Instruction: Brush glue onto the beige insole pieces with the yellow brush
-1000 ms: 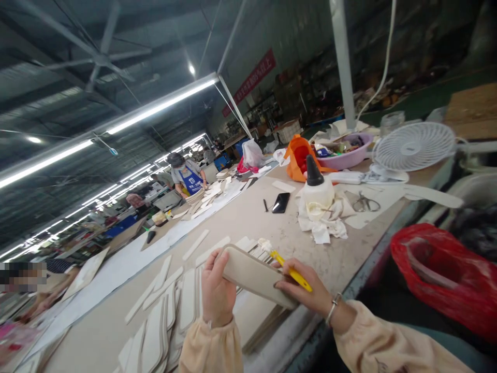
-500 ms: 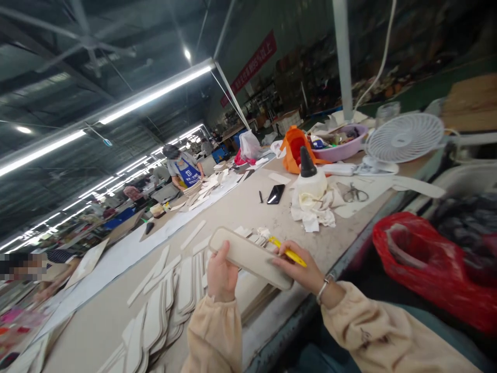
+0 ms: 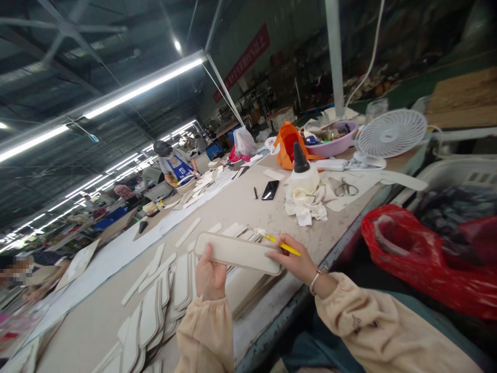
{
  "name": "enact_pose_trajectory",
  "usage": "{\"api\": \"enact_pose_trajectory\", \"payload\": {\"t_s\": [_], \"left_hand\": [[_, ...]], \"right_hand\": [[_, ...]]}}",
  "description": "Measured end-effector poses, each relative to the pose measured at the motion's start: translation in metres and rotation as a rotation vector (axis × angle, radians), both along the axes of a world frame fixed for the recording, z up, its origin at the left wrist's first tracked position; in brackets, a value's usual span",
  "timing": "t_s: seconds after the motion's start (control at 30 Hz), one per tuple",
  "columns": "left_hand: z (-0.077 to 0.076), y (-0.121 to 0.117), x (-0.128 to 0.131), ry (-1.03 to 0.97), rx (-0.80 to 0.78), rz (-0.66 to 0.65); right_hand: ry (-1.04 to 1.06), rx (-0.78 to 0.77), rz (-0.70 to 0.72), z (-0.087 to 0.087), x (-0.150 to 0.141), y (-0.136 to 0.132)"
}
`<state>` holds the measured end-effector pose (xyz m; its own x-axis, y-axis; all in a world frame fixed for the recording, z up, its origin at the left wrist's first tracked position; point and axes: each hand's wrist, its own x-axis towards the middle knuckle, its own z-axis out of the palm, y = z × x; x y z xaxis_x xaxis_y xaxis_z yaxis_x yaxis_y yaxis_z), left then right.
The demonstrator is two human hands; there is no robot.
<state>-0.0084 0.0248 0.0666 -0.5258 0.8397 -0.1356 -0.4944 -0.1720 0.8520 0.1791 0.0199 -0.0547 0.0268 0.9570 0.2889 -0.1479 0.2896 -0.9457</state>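
Note:
My left hand [image 3: 210,274] grips the left end of a long, pale panel with rounded corners [image 3: 236,253], thumb on its face. At the other end, the fingers of my right hand [image 3: 293,259] touch the panel's edge. That hand also holds a slim yellow-handled tool [image 3: 291,249], whose tip points left beside a white crumpled bit; its kind is unclear. The panel is tilted above the table. Below and left of it, several similar pale panels [image 3: 180,282] lie in overlapping rows. A larger flat stack [image 3: 248,290] sits under my hands.
Beyond my right hand stand a white bottle with a black nozzle [image 3: 305,178] amid crumpled cloth, a phone [image 3: 270,190], scissors [image 3: 346,188], an orange bag [image 3: 286,147], a purple basin [image 3: 337,145] and a fan [image 3: 390,133]. A red plastic bag [image 3: 392,243] is at right. Another person [image 3: 178,168] works farther off.
The panel has turned a little closer to level, its left end lower and its right end higher. Both hands keep hold of it. The whole view has shifted slightly.

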Motion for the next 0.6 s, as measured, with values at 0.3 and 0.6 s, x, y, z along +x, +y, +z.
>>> {"api": "enact_pose_trajectory", "payload": {"t_s": [0.3, 0.6], "left_hand": [[-0.009, -0.006, 0.001, -0.017, -0.005, -0.021], [-0.029, -0.034, 0.008, 0.015, 0.029, -0.076]], "right_hand": [[-0.027, 0.028, -0.021, -0.001, -0.001, -0.003], [-0.142, 0.109, -0.049, -0.004, -0.002, -0.004]]}}
